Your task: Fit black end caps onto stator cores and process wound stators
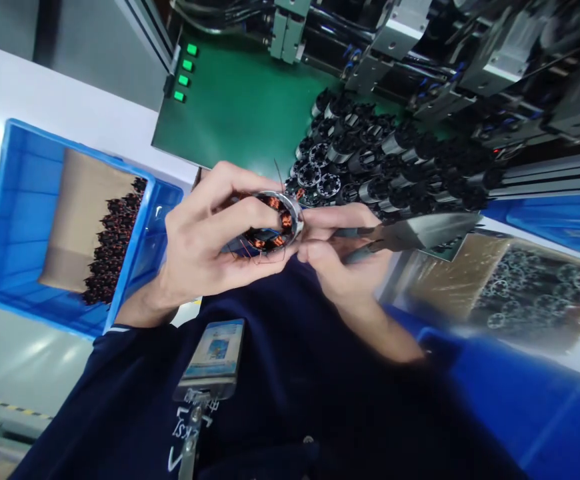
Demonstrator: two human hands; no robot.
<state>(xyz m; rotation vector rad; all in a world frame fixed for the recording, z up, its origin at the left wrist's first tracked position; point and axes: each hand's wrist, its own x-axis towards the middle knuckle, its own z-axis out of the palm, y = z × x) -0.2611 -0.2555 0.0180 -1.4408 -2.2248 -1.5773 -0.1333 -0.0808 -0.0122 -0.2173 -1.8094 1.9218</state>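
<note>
My left hand (215, 233) is wrapped around a motor stator (297, 217), a ring with copper windings and thin loose wires. Its open end faces up, and one finger lies across the opening. My right hand (345, 250) is closed, with its fingertips at the stator's right rim. Tucked in that hand is a grey-handled tool with a broad, flat metal blade (415, 232) pointing right; its exact kind is unclear. Beyond my hands, many similar stators (370, 150) are piled on a green work surface (245, 100).
On the left, a blue bin (15, 220) holds cardboard and rows of wound parts (117, 240). Machine fixtures (395, 33) line the back. At right lie a wrapped tray of metal rings (525, 287) and a blue container (510, 387). A badge (215, 350) hangs at my chest.
</note>
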